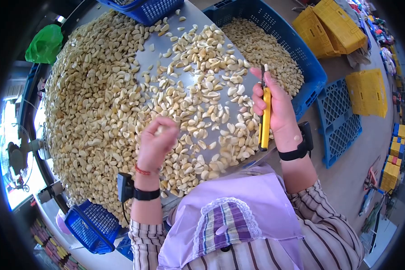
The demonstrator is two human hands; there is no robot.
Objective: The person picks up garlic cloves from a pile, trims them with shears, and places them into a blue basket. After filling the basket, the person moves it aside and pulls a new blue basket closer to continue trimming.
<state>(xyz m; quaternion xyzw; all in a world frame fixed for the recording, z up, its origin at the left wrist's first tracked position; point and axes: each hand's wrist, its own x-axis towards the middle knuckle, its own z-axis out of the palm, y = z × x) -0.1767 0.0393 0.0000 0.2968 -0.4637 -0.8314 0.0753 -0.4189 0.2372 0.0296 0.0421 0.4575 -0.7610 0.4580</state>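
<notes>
My left hand [155, 141] is curled around a single pale garlic clove [159, 130], held just above the heap. My right hand [274, 108] grips a knife with a yellow handle [265, 119], blade pointing up and away from me. Peeled garlic cloves [103, 94] lie spread in a thick pile over a round metal table [184, 49], thinner in the middle where bare metal shows. Both wrists wear black bands with small devices. A lilac apron over striped sleeves fills the bottom of the view.
A large blue crate [297, 49] of cloves stands beyond the table at right. Another blue basket [144, 9] sits at the far edge, a small one [92, 225] at lower left. Yellow crates [333, 24], an empty blue crate [339, 119], a green bag [45, 42].
</notes>
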